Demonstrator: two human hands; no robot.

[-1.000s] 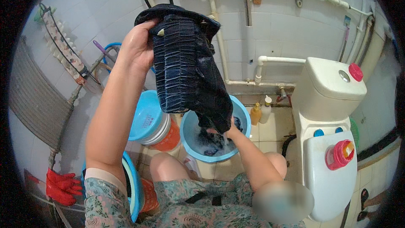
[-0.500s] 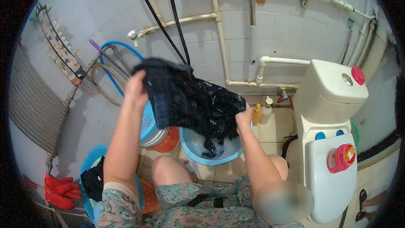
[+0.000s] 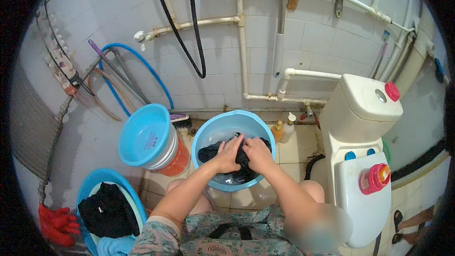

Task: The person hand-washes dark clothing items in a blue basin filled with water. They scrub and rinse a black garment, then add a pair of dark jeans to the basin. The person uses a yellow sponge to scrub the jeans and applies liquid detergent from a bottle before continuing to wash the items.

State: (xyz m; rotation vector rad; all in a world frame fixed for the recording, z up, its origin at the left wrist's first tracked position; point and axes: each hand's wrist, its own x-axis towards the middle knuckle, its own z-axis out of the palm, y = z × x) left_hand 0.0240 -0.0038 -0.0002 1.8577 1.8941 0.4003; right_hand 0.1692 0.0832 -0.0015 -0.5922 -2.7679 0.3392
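- The dark garment [image 3: 237,161], held aloft a moment earlier, is now sitting down in the light-blue basin [image 3: 208,135] at frame centre.
- Left hand [image 3: 228,154] and right hand [image 3: 258,154] are both gripping it, kneading; scrubbing looks under way, calling next for steady rubbing.

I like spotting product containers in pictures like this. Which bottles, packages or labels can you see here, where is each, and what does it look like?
Amber bottle: on the floor right of the blue basin, small, pale cap.
White bottle: beside it, slim, pointed nozzle.
Pink bottle: on the toilet lid, round, yellow and white parts.
Red mark: inside the tilted blue basin.
No signs or screens.
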